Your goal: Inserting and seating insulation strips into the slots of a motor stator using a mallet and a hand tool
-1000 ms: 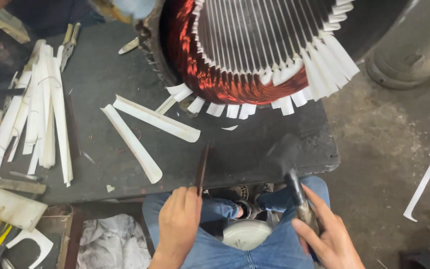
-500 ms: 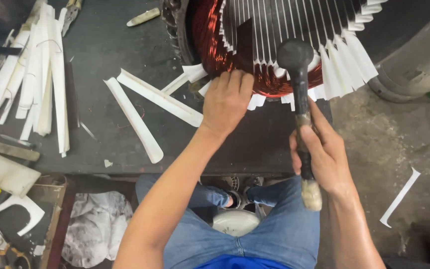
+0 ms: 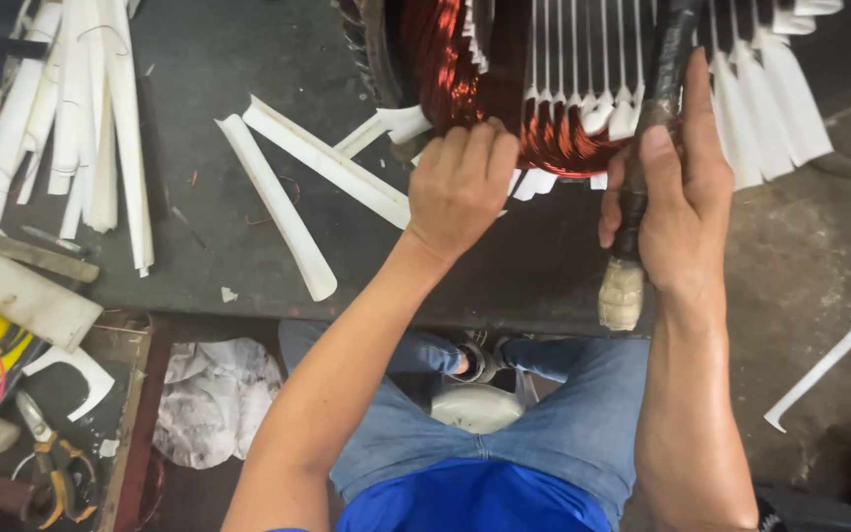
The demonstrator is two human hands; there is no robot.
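Careful now: your left hand is clenched right against the copper windings at the stator's lower edge over the bench, seemingly pinching something I can't make out. Your right hand grips the hammer handle, head out of sight above. A glancing blow could catch those knuckles or nick the copper.

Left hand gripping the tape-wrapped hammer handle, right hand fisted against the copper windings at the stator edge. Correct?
Hands are swapped. The head view shows the right hand gripping the tape-wrapped hammer handle, and the left hand fisted against the copper windings at the stator edge. The rest stands.
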